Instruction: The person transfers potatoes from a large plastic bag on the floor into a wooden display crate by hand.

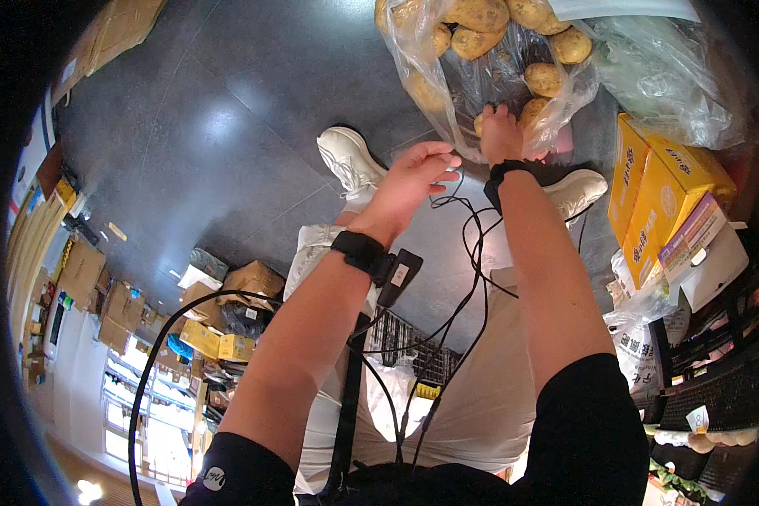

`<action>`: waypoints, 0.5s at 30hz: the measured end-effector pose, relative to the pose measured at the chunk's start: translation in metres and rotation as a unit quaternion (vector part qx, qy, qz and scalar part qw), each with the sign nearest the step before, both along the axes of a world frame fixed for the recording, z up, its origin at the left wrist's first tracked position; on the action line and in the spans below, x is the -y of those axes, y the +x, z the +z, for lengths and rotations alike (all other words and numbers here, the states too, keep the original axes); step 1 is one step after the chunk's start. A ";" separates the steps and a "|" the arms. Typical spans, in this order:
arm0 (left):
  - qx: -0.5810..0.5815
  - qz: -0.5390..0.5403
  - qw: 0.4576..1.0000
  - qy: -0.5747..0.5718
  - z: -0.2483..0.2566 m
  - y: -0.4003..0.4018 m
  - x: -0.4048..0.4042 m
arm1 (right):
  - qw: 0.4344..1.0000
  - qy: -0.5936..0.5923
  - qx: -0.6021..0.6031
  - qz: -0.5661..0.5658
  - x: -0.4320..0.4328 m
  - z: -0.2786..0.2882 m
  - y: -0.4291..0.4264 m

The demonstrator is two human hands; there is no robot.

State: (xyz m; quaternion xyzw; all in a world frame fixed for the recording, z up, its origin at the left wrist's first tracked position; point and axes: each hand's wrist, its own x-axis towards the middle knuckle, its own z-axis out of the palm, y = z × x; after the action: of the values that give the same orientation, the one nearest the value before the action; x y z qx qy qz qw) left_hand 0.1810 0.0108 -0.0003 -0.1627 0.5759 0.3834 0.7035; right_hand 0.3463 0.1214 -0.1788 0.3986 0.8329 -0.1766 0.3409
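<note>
A large clear plastic bag [411,57] stands at the top of the view, its mouth spread, with several potatoes [474,43] inside. My right hand [501,131] reaches over the bag's near edge, its fingertips beside a potato at the bottom; whether they grip it cannot be told. Just left of the bag, my left hand [422,171] hovers above the floor with curled, parted fingers and nothing in it. Both wrists wear black bands, and a small black device [400,277] hangs at the left one.
Black cables [477,253] dangle between my arms. At the right stand a yellow carton [661,190], a bag of green produce [664,82] and black crates [715,392]. Cardboard boxes [253,281] lie at the left. My white shoes [349,158] rest on the grey tiled floor.
</note>
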 end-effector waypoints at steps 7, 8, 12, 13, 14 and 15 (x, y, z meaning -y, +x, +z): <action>0.060 0.150 0.986 -0.039 -0.002 0.031 -0.010 | 0.899 -0.023 -0.382 -0.213 -0.003 0.089 -0.001; 0.108 0.169 0.980 -0.017 -0.004 0.032 -0.014 | 0.891 -0.038 -0.386 -0.237 -0.002 0.108 -0.001; 0.185 0.269 0.942 0.078 -0.011 0.038 -0.032 | 0.854 -0.017 -0.475 -0.212 0.001 0.159 -0.007; 0.171 0.268 0.946 0.066 -0.012 0.040 -0.035 | 0.845 0.004 -0.502 -0.186 -0.001 0.165 -0.006; 0.156 0.266 0.950 0.053 -0.014 0.040 -0.037 | 0.854 -0.020 -0.489 -0.176 -0.005 0.171 -0.001; 0.141 0.262 0.954 0.035 -0.015 0.039 -0.037 | 0.863 -0.039 -0.481 -0.148 -0.011 0.172 0.001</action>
State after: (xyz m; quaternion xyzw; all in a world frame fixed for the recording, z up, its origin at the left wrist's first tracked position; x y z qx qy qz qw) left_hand 0.2204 0.0474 -0.0154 -0.3357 0.3945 0.5469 0.6576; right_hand 0.3472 0.1319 -0.0065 0.3692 0.8172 -0.4269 -0.1167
